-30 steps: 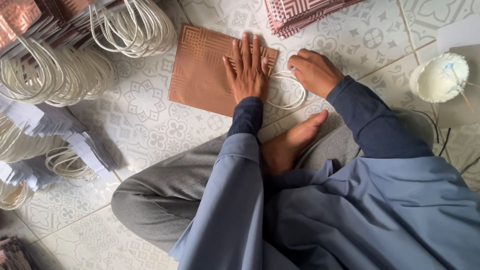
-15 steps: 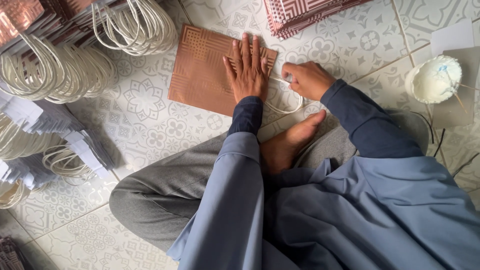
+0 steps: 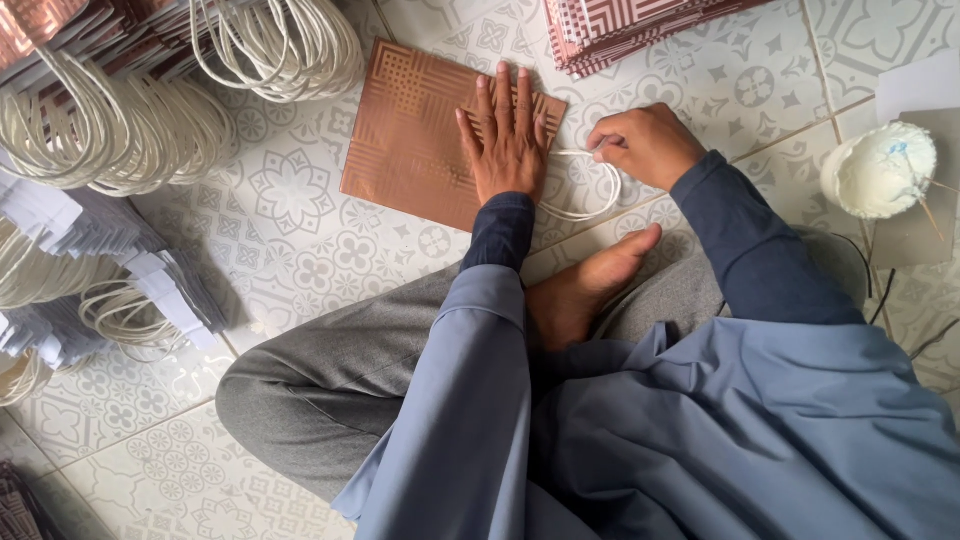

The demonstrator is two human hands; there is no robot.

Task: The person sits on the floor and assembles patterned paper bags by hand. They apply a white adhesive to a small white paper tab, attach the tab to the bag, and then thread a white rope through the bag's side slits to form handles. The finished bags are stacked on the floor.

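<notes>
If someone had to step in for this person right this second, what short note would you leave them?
Left hand: pressed flat, fingers spread, on the brown patterned paper bag lying on the tiled floor.
Right hand: pinching the white cord handle at the bag's right edge; the cord loops toward the person's bare foot.
Nearby: bundles of white cord loops upper left, a stack of patterned bags at the top, a white tub on the right.
Done: bag laid flat, cord brought to its edge.
Left: I cannot tell whether the cord is fixed yet; check that first.
</notes>
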